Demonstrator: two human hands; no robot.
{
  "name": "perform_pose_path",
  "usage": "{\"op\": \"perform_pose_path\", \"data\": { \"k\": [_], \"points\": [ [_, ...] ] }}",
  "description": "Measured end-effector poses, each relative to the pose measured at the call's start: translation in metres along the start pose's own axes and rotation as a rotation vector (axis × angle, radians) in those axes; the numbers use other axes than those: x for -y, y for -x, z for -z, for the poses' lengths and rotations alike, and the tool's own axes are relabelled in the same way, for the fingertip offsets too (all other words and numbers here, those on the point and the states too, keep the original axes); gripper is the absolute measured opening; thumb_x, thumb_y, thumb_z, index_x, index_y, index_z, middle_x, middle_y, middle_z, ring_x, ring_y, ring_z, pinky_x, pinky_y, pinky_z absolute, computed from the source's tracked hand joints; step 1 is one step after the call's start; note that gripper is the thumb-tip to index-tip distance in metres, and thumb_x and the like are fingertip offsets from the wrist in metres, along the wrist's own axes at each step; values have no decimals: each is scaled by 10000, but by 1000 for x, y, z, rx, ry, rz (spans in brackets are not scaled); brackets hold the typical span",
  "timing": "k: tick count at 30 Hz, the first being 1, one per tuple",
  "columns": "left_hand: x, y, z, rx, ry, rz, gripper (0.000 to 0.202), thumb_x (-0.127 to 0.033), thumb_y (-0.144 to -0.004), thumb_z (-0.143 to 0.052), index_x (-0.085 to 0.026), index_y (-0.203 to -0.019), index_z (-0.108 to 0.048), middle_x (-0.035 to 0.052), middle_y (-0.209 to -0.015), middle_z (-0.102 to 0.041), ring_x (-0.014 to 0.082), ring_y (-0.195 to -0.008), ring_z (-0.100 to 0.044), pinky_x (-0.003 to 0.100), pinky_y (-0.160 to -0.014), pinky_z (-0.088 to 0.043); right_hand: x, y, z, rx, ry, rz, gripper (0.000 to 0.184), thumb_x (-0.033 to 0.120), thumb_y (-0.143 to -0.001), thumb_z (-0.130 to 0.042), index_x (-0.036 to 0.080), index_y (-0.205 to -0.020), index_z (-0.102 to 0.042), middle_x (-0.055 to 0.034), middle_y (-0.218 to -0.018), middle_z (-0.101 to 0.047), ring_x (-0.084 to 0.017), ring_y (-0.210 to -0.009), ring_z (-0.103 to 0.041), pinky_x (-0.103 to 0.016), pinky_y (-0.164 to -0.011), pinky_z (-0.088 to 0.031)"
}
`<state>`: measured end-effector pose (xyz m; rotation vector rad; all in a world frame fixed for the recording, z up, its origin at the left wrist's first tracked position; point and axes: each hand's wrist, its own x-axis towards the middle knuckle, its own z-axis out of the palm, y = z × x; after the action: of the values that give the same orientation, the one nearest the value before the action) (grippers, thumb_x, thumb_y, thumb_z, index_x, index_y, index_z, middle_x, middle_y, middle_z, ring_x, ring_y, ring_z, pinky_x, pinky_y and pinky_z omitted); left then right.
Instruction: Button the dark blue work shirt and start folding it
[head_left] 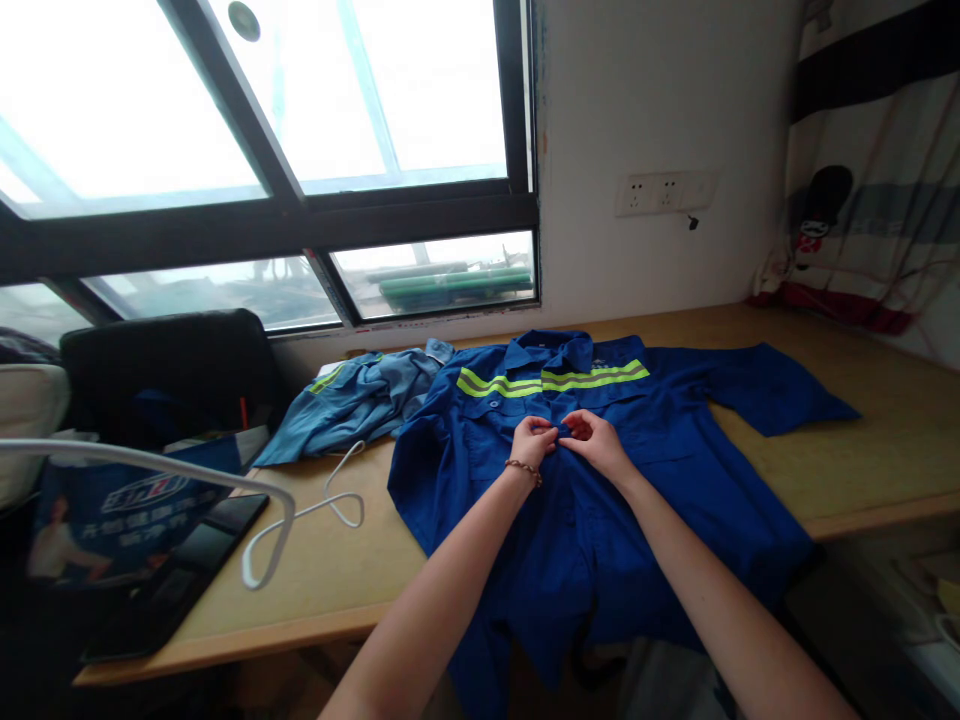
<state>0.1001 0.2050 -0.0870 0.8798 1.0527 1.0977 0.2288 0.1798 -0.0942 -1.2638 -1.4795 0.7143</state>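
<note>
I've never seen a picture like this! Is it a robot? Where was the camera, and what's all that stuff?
No robot here, just a person with two bare hands. The camera sits on their head, looking forward and down, so you see about what they see.

The left hand, with a bracelet on its wrist, seems to pinch the front of a blue work shirt with bright yellow-green stripes. The right hand is right beside it at the same spot. Their fingertips are too small here to show exactly what each one grips.

The shirt lies spread on a wooden table, hanging over the near edge. To its left are a crumpled lighter blue garment and a dark, flat device, maybe a tablet.
</note>
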Motion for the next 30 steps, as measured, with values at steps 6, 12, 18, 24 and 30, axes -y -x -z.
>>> {"op": "perform_pose_path", "data": {
  "k": [6, 12, 18, 24, 30],
  "points": [
    [4, -5, 3, 74, 21, -86, 382, -139, -465, -731, -143, -742, -467, -44, -538, -550, 61, -434, -506, 174, -459, -410, 0, -3, 1, 4, 105, 5, 361, 296, -600, -650, 153, -923, -579, -55, -870, -619, -157, -734, -572, -266, -625, -465],
    [12, -12, 9, 106, -367, -320, 314, -136, -518, -704, -151, -763, -508, -14, -605, -598, 113, -571, -585, 203, -541, -447, 5, 20, 8, 21, 619, -55, 352, 329, -728, -547, 127, -1013, -586, -129, -1079, -555, -243, -1027, -479, -364, -889, -371],
    [17, -35, 7, 174, -548, -407, 280, -158, -578, -677, -157, -804, -511, 5, -663, -621, 127, -620, -605, 212, -568, -463, -4, 44, 19, 82, 998, -291, 533, 537, -815, -314, 323, -1304, -314, 1, -1408, -208, -406, -1244, -95, -657, -904, -99],
    [10, -82, -2, 202, -594, -495, 248, -132, -607, -650, -150, -808, -507, -3, -668, -613, 117, -638, -602, 220, -614, -473, -24, -10, 31, 167, 1048, -267, 563, 566, -823, -233, 320, -1329, -252, 7, -1421, -169, -383, -1254, -84, -639, -916, -85],
    [-6, -104, -16, 137, -971, -540, 221, -108, -702, -561, -152, -907, -493, 36, -800, -622, 128, -748, -600, 258, -716, -465, -35, -41, 35, 104, 1101, -173, 532, 561, -828, -222, 341, -1306, -298, 3, -1399, -235, -338, -1247, -145, -587, -939, -114]
  ]
}}
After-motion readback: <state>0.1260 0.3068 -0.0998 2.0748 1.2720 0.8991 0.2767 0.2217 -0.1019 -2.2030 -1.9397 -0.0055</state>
